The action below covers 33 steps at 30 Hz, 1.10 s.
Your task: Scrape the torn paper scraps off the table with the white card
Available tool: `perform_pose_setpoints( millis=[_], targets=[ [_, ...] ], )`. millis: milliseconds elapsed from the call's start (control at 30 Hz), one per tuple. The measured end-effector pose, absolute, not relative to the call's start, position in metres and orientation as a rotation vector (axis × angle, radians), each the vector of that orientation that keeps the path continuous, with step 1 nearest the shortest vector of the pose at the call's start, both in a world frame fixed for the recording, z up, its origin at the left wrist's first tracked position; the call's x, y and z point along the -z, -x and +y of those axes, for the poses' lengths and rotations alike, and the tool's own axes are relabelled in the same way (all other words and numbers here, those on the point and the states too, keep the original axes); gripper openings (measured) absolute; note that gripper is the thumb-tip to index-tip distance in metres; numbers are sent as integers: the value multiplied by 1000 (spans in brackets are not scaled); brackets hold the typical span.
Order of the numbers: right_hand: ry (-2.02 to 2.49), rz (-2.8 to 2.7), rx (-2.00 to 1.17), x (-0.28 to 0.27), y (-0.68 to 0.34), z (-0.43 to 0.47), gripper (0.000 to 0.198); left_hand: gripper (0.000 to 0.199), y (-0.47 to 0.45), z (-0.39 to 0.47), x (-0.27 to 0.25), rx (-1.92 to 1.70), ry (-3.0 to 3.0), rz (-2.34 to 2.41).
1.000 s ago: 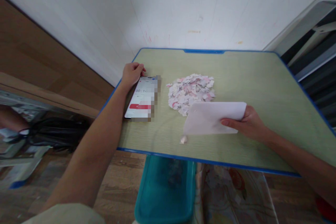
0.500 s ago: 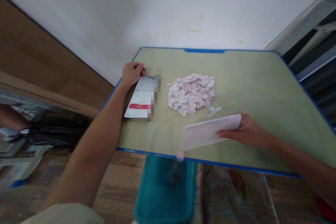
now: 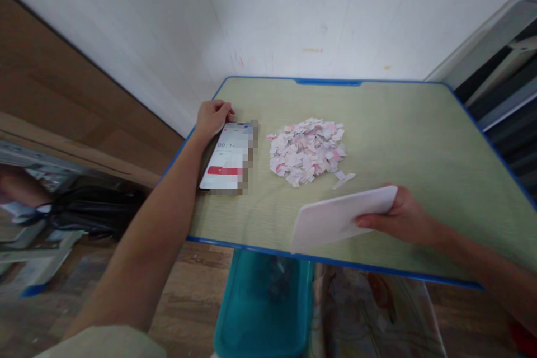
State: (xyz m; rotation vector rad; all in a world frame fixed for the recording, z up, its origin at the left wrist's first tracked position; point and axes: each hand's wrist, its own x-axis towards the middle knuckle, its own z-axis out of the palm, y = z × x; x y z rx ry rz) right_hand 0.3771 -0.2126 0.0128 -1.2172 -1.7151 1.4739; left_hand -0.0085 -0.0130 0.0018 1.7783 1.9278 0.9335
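My right hand grips a thin white board with rounded corners, thumb on the near face. The board is tilted, its left end low by the table's front edge. Beyond it lies a heap of torn white and pink paper scraps, with a few loose scraps at its near right. My left hand rests with curled fingers at the table's left side, against the top end of a phone. The phone's screen is lit and partly blurred out.
The pale table has a blue rim and stands against a white wall. A teal bin is below the front edge, with something dark inside. At the left are a brown panel and a black bag.
My right hand and the board have shifted slightly right and nearer. A small pinkish lump seen at the table's front edge under the board's end is no longer visible. My left hand stays put.
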Motion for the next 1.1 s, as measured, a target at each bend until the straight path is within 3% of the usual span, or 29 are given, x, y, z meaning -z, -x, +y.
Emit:
perform_pose_setpoints(
  millis=[133, 400, 633, 1100],
  targets=[
    [1230, -1317, -1254, -8, -394, -197, 25, 24, 11, -12, 2, -984, -1809, 1879],
    [1390, -925, -1097, -15, -445, -149, 19, 24, 12, -10, 2, -949, -1817, 1877],
    [1409, -1018, -1130, -11, -462, -146, 32, 35, 17, -6, 8, -895, -1859, 1930],
    [1365, -1275, -1073, -6, -454, -150, 30, 24, 11, -11, 1, -958, -1817, 1901]
  ],
)
